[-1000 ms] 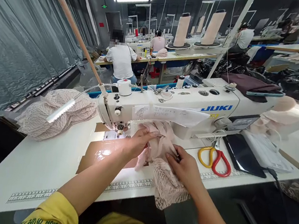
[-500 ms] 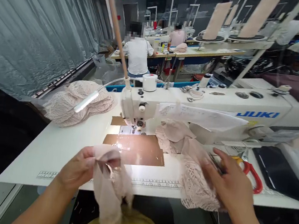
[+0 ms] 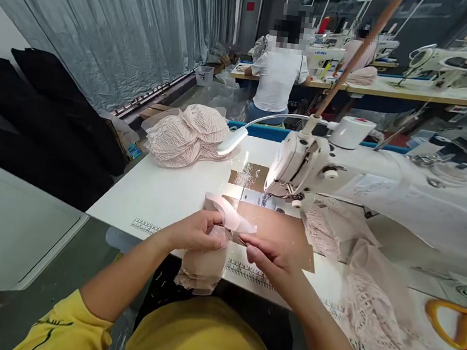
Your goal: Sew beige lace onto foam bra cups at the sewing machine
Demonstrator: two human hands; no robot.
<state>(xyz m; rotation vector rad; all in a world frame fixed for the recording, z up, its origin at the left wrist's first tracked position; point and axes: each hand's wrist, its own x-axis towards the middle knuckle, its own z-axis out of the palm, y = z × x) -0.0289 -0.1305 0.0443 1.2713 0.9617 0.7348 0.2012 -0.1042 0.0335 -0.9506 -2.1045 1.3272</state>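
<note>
yellow short-sleeved shirt (image 3: 206, 337), lightly creased, plain over the part of the front in view; its loose left sleeve (image 3: 76, 328) stops near the elbow and bears thin dark strokes, too skewed to read; left hand (image 3: 197, 230) and right hand (image 3: 272, 255) bare; at the lap, black cloth (image 3: 160, 296) flecked with pale specks, garment unclear

We count one left hand (image 3: 198, 230), one right hand (image 3: 274, 261), one pair of scissors (image 3: 463, 331), one lamp (image 3: 232, 141), one wooden rod (image 3: 359, 57), two co-workers (image 3: 276, 76).
</note>
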